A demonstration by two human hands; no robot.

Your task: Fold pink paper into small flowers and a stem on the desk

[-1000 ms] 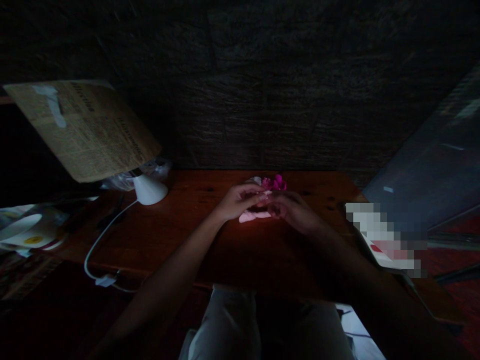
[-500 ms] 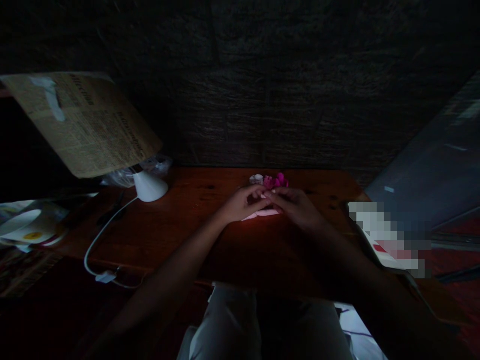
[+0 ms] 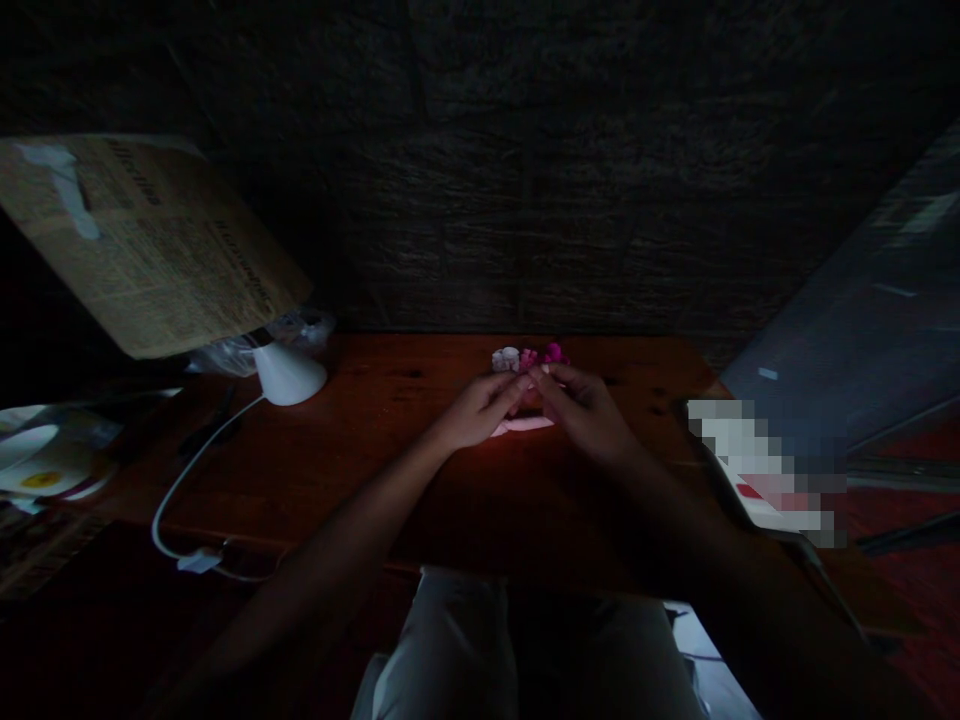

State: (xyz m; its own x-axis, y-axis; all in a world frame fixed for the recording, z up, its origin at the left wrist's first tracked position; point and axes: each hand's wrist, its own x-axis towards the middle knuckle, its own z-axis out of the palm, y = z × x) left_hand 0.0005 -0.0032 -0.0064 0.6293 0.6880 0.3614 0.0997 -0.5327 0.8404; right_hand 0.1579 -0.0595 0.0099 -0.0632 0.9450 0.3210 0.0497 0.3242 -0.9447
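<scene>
My left hand [image 3: 478,408] and my right hand [image 3: 589,408] meet over the wooden table, fingertips pressed together. Whatever sits between the fingertips is too small and dark to name. Just below them lies a pale pink strip-like piece [image 3: 526,424], soft in look, partly covered by the left hand. Beyond the fingers rest small crumpled clumps shaped like flowers: a whitish one [image 3: 505,358], a pink one [image 3: 528,357] and a magenta one [image 3: 553,352]. The hands hide their near edges.
A lamp with a white base [image 3: 291,375] and newspaper-like shade [image 3: 165,250] stands left, its cord [image 3: 161,515] hanging past the table edge. Farther left is a white cup [image 3: 34,462]. A blurred-out flat device [image 3: 757,480] lies right. A dark wall [image 3: 480,180] rises behind.
The view has shifted slightly, moving the scene a little left. My fingers have changed position around each other, with the right thumb and fingers now higher and more of the pink strip showing.
</scene>
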